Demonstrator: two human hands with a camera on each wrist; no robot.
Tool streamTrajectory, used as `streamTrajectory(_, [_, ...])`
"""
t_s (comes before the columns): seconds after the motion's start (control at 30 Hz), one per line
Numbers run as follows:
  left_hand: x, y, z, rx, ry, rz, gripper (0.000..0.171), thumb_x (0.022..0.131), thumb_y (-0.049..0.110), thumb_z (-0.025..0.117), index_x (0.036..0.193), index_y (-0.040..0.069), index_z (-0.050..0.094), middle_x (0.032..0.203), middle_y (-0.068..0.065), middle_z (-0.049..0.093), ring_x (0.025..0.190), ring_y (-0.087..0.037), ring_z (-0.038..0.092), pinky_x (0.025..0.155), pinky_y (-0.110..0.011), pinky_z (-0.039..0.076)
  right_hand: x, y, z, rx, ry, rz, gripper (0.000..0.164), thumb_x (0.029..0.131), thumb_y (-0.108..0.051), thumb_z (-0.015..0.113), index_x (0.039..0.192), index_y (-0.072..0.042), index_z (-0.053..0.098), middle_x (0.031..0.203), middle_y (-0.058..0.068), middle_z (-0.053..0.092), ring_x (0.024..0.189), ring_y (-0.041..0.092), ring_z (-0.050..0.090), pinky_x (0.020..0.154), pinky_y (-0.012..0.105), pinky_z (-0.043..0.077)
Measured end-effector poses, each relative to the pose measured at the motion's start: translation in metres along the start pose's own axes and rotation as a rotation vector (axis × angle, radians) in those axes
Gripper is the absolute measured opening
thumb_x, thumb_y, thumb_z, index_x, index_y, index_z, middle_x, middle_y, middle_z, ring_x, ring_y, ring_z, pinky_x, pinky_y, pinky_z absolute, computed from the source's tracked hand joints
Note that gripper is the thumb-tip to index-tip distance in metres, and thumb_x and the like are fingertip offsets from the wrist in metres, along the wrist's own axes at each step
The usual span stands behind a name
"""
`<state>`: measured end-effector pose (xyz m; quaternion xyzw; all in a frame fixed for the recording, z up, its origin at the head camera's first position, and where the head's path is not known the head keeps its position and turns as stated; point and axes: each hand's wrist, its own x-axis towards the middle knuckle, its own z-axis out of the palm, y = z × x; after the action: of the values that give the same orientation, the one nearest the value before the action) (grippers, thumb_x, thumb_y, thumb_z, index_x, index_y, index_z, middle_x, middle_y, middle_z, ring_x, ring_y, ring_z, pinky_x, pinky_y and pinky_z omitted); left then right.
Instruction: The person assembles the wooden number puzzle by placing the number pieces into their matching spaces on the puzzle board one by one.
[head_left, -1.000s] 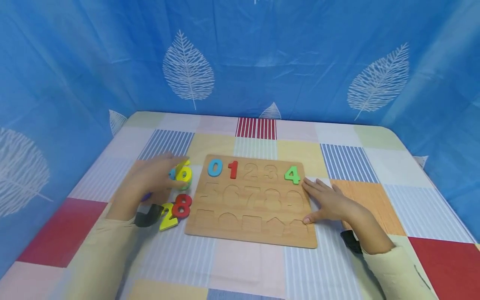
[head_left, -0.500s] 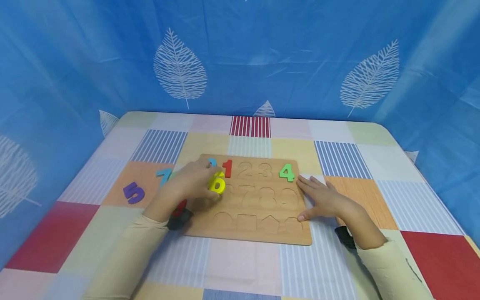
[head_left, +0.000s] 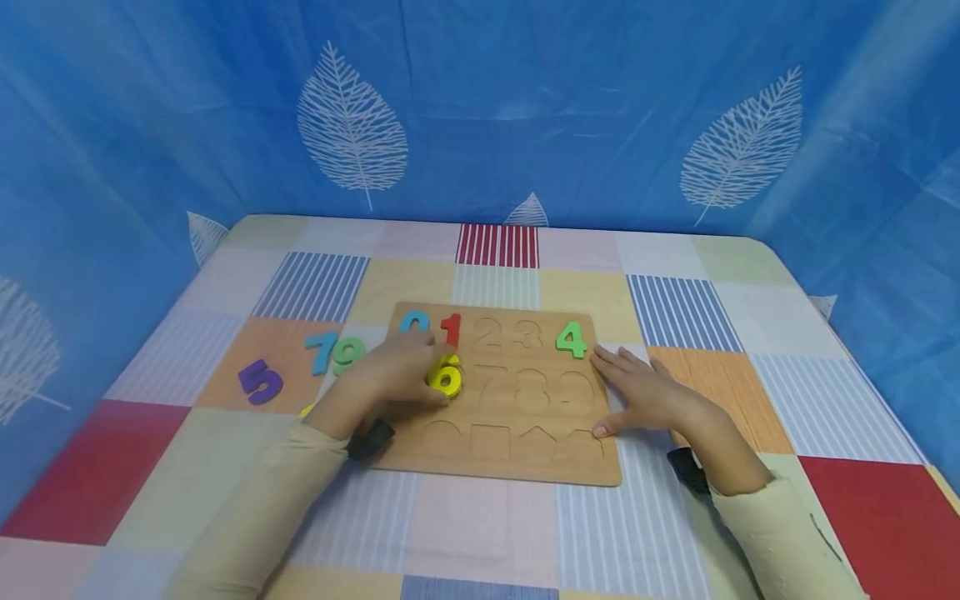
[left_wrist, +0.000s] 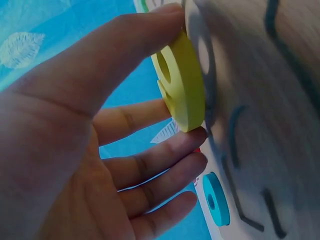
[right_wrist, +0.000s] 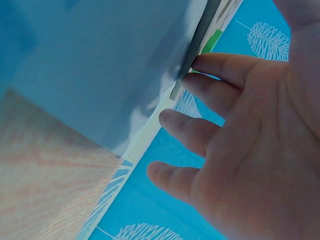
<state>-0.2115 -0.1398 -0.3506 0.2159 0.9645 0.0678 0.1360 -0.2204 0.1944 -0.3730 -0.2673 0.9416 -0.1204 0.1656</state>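
A yellow wooden number six (head_left: 447, 382) is pinched between the thumb and fingers of my left hand (head_left: 397, 367), over the second-row recesses of the wooden number board (head_left: 480, 468). In the left wrist view the six (left_wrist: 189, 85) stands tilted, close to the board's face. My right hand (head_left: 648, 396) lies with spread fingers along the board's right edge; in the right wrist view two fingertips touch that edge (right_wrist: 196, 47). Seated in the top row are a blue zero (head_left: 414, 321), a red one (head_left: 451, 328) and a green four (head_left: 572, 340).
Left of the board lie a purple five (head_left: 260, 382), a blue seven (head_left: 322, 350) and a green nine (head_left: 348, 353). A bit of a yellow piece (head_left: 306, 411) peeks out behind the left forearm. A patchwork cloth (head_left: 487, 525) covers the table, and a blue curtain (head_left: 540, 117) hangs behind.
My left hand has picked the yellow six from the pieces on the left and carried it right, onto the board's second row. My right hand keeps its place at the board's edge.
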Motion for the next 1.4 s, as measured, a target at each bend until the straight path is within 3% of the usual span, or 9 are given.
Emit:
streamTrajectory(0.27, [0.002, 0.002, 0.003, 0.034, 0.016, -0.002, 0.07, 0.072, 0.042, 0.074, 0.13, 0.012, 0.05, 0.099, -0.006, 0.052, 0.087, -0.019, 0.044, 0.08, -0.032, 0.043, 0.0, -0.003, -0.002, 0.009, -0.025, 0.023, 0.11, 0.063, -0.061, 0.067, 0.142, 0.001, 0.023, 0.15, 0.019, 0.017, 0.134, 0.047, 0.011, 0.101, 0.07, 0.005])
streamTrajectory(0.5, [0.006, 0.002, 0.007, 0.059, 0.029, 0.035, 0.066, 0.073, 0.04, 0.073, 0.128, 0.01, 0.052, 0.105, -0.008, 0.052, 0.089, -0.019, 0.045, 0.078, -0.032, 0.042, 0.0, -0.003, -0.003, 0.011, -0.03, 0.033, 0.11, 0.063, -0.061, 0.068, 0.142, 0.001, 0.023, 0.15, 0.019, 0.017, 0.134, 0.048, 0.011, 0.101, 0.07, 0.005])
streamTrajectory(0.93, [0.003, 0.003, 0.007, 0.014, 0.02, 0.048, 0.069, 0.069, 0.037, 0.078, 0.128, 0.011, 0.053, 0.103, -0.005, 0.051, 0.087, -0.017, 0.043, 0.077, -0.028, 0.041, -0.001, -0.003, -0.001, 0.018, -0.014, 0.024, 0.109, 0.063, -0.059, 0.069, 0.142, 0.002, 0.024, 0.15, 0.02, 0.018, 0.133, 0.05, 0.01, 0.101, 0.069, 0.007])
streamTrajectory(1.17, [0.001, -0.002, 0.01, -0.025, 0.033, 0.068, 0.07, 0.068, 0.038, 0.078, 0.127, 0.009, 0.053, 0.101, -0.004, 0.049, 0.083, -0.016, 0.042, 0.07, -0.025, 0.038, 0.001, 0.0, 0.002, 0.02, 0.0, -0.031, 0.107, 0.066, -0.059, 0.067, 0.142, 0.003, 0.023, 0.149, 0.021, 0.018, 0.132, 0.052, 0.012, 0.103, 0.066, 0.017])
streamTrajectory(1.4, [0.002, -0.001, 0.01, -0.029, 0.032, 0.067, 0.067, 0.069, 0.037, 0.077, 0.126, 0.012, 0.054, 0.104, -0.004, 0.049, 0.089, -0.017, 0.045, 0.079, -0.029, 0.042, -0.001, 0.004, 0.004, 0.057, 0.0, -0.035, 0.107, 0.068, -0.057, 0.068, 0.143, 0.002, 0.02, 0.15, 0.02, 0.013, 0.133, 0.05, 0.009, 0.104, 0.064, 0.016])
